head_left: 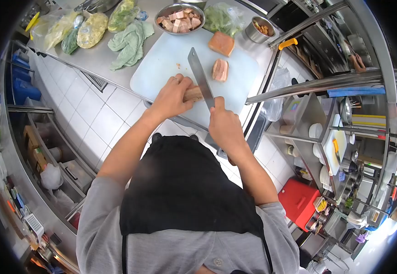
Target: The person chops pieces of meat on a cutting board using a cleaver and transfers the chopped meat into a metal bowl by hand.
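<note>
My right hand [224, 123] is closed round the handle of a large knife [200, 75], whose blade points up and away over the white cutting board [162, 68]. With fingers bent, my left hand [174, 96] holds a piece of meat [192, 94] on the board, against the left side of the blade. Two more blocks of meat lie farther back on the board, one with pink and pale layers [220, 70] and one browner [222, 43]. A metal bowl of cut meat cubes [180, 20] stands at the board's back edge.
Left of the board lie a green cloth [131, 43] and bags of vegetables [92, 30]. Behind it are a bag of greens [222, 19] and a metal container [259, 30]. A metal rail [317, 86] runs at the right. A person's hand [357, 62] shows far right.
</note>
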{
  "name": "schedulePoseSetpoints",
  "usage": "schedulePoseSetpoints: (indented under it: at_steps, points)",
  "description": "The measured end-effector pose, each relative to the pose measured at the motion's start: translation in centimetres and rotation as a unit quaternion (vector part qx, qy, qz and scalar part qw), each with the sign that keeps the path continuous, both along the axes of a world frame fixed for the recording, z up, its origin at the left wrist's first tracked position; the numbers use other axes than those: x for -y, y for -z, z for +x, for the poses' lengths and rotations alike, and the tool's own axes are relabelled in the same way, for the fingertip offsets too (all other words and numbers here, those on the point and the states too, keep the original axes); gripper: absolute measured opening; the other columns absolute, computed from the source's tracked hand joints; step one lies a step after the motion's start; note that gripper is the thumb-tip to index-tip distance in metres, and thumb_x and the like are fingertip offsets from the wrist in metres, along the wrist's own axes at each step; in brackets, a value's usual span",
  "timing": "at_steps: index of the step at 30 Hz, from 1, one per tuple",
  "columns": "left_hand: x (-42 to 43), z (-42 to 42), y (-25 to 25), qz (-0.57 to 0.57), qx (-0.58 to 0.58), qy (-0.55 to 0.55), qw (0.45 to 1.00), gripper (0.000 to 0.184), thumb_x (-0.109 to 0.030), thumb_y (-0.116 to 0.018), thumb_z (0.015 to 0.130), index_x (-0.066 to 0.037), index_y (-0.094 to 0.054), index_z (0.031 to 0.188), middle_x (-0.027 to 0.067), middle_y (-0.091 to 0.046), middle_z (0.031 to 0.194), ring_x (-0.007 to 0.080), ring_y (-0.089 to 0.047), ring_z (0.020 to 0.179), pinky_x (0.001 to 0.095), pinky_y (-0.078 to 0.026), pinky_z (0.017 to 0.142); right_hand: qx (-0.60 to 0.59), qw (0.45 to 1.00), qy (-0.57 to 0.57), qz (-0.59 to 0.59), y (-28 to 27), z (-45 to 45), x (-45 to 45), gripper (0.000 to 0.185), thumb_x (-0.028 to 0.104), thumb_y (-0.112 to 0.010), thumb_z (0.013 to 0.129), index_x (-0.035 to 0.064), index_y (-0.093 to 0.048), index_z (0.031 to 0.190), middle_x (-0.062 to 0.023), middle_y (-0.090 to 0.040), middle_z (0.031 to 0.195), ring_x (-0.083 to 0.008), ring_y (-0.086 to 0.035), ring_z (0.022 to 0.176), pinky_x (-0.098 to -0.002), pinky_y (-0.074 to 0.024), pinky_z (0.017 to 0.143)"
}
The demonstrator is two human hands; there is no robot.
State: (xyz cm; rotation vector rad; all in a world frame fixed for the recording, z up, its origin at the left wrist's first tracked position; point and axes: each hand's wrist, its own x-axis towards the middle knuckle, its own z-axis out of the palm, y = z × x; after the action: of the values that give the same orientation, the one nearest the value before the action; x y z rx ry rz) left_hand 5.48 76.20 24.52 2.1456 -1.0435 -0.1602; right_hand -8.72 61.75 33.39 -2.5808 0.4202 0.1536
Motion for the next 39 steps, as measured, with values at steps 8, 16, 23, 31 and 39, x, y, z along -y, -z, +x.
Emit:
schedulePoseSetpoints:
  at_steps: [8,16,23,31,39]
  points:
    - [0.7,1.0,-0.4,0.016,-0.011,0.038,0.999,0.044,-0.015,-0.076,0.070,-0.002,-0.059,0.108,0.0160,-0.059,0.102,0.0395,-0.058,0.096,0.0470,-0.051,0.085,-0.032,0.999,-0.014,-0.020,0.5,0.5,-0.8,0.025,-0.004,-0.050,0.084,-0.0069,-0.042,0.108,-0.0321,-0.064,0.069,-0.0507,-0.067,0.069,-0.0590,-0.0539,0.072]
    - [0.7,1.5,0.5,-0.015,-0.022,0.055,0.998,0.046,-0.010,-0.078,0.067,0.001,-0.060,0.107,0.0184,-0.063,0.101,0.0396,-0.061,0.097,0.0468,-0.053,0.087,-0.083,0.997,-0.004,0.000,2.2,3.8,-0.6,0.029,-0.004,-0.051,0.084,-0.0081,-0.042,0.111,-0.0370,-0.066,0.083,-0.0548,-0.067,0.082,-0.0607,-0.0531,0.079]
    - [0.7,1.4,1.5,-0.050,0.012,0.027,0.998,0.038,-0.007,-0.077,0.068,0.000,-0.061,0.101,0.0176,-0.063,0.098,0.0390,-0.062,0.094,0.0471,-0.053,0.082,-0.002,1.000,0.009,0.006,6.1,7.9,-0.2,0.024,0.007,-0.052,0.094,-0.0055,-0.043,0.112,-0.0359,-0.067,0.088,-0.0548,-0.066,0.083,-0.0613,-0.0519,0.078]
    - [-0.4,2.2,0.8,-0.031,-0.002,0.028,0.999,0.038,-0.014,-0.078,0.068,0.000,-0.061,0.100,0.0173,-0.063,0.097,0.0386,-0.063,0.093,0.0464,-0.054,0.082,-0.037,0.998,-0.010,-0.043,1.6,4.5,-0.5,0.020,0.012,-0.049,0.101,-0.0022,-0.045,0.114,-0.0342,-0.067,0.079,-0.0537,-0.066,0.078,-0.0610,-0.0510,0.075]
    - [-0.1,2.2,0.6,-0.019,-0.017,0.026,0.999,0.041,-0.014,-0.077,0.067,0.002,-0.061,0.102,0.0180,-0.064,0.098,0.0386,-0.063,0.095,0.0461,-0.054,0.084,-0.073,0.997,-0.006,0.003,0.0,4.4,-1.3,0.024,0.013,-0.050,0.102,-0.0028,-0.042,0.118,-0.0373,-0.065,0.083,-0.0589,-0.063,0.086,-0.0651,-0.0466,0.080]
